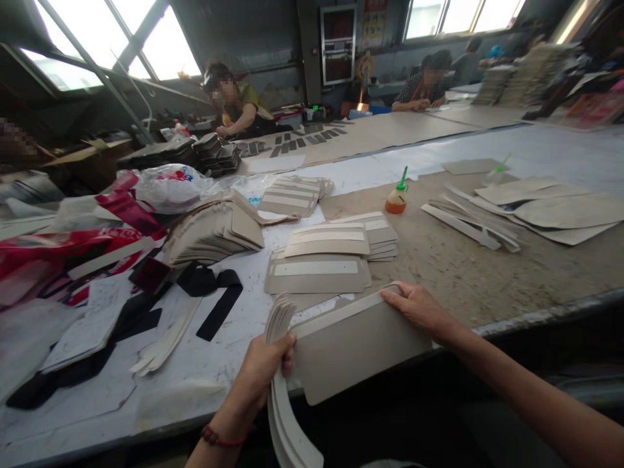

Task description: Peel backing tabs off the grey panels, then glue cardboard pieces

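Note:
A grey-beige rectangular panel with rounded corners hangs at the table's front edge, a pale strip lying along its upper edge. My left hand is closed round a bundle of long pale strips and also pinches the panel's left corner. At the panel's upper right corner, my right hand is closed, thumb on the strip's end. Just beyond lie stacked panels bearing similar pale strips.
Left of the panels are a fanned stack of boards, black straps and plastic bags. A bottle of amber liquid with a green nozzle stands behind. Loose strips and sheets lie right. Two people work across the table.

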Motion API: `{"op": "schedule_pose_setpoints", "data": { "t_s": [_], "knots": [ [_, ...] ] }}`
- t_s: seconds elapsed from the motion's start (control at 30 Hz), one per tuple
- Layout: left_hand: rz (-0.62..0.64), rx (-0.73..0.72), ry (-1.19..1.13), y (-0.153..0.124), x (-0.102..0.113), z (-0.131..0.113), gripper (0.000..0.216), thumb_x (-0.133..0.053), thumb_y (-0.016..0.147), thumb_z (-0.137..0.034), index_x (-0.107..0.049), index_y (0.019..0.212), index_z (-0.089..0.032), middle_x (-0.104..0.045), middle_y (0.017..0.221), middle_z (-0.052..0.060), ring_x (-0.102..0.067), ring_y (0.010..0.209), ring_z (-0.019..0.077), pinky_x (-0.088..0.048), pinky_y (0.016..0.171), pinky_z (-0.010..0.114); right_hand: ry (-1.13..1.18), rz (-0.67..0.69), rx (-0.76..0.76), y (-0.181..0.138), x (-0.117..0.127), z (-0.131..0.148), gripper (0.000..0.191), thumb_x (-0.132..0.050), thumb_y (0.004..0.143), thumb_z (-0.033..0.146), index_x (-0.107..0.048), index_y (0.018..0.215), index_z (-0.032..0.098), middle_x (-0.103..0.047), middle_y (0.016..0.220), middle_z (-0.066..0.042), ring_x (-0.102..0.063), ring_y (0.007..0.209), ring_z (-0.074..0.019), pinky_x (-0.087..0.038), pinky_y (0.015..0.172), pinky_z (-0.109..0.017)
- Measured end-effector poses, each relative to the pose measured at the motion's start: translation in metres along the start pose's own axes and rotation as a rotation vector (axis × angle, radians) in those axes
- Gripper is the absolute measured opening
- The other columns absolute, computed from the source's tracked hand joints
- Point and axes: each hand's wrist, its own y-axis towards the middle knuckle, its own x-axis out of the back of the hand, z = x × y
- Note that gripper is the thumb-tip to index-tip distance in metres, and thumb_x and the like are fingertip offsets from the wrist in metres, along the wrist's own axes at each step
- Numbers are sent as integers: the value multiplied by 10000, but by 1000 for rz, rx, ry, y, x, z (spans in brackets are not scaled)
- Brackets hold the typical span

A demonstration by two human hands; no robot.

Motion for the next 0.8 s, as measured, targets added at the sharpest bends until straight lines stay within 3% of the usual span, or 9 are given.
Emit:
{"op": "schedule_pose_setpoints", "data": {
  "t_s": [0.2, 0.47, 0.63, 0.73, 0.8],
  "knots": [
    [-43, 38, -15, 14, 3, -2, 176, -659, 629, -260, -539, 556, -154, -458, 446, -32, -387, 383, 75, -316, 397, 214, -222, -65, 46, 15, 4, -10, 321, -447, 761, 500, -498, 651, 203, -535, 616, -1, -522, 631, -180, -391, 591, -288],
    [-69, 17, -51, -6, 7, 0, 277, -722, 625, -363, -582, 714, -141, -455, 407, -55, -385, 392, 73, -297, 428, 201, -252, -146, 49, 16, 5, -17, 268, -515, 747, 449, -571, 722, 188, -631, 686, -26, -585, 687, -198, -425, 631, -287],
    [41, 88, -163, -26, 9, 2, 375, -729, 630, -384, -586, 867, -132, -428, 447, -75, -370, 433, 67, -312, 458, 197, -132, -189, 21, 15, 14, -20, 350, -534, 771, 371, -607, 1022, 139, -697, 878, -92, -645, 810, -214, -479, 718, -305],
    [141, 126, -271, -35, 4, 4, 339, -694, 691, -321, -588, 951, -132, -444, 496, -65, -399, 484, 75, -355, 505, 206, -178, -296, 71, 8, 20, -18, 345, -517, 803, 340, -591, 1068, 134, -652, 1069, -129, -619, 919, -210, -460, 816, -321],
    [209, 141, -352, -41, -3, 5, 302, -663, 716, -269, -587, 973, -129, -460, 541, -52, -413, 518, 81, -378, 536, 218, -191, -302, 113, -2, 20, -14, 315, -507, 827, 346, -599, 1052, 146, -649, 1055, -114, -610, 908, -203, -453, 816, -322]
  ]
}}
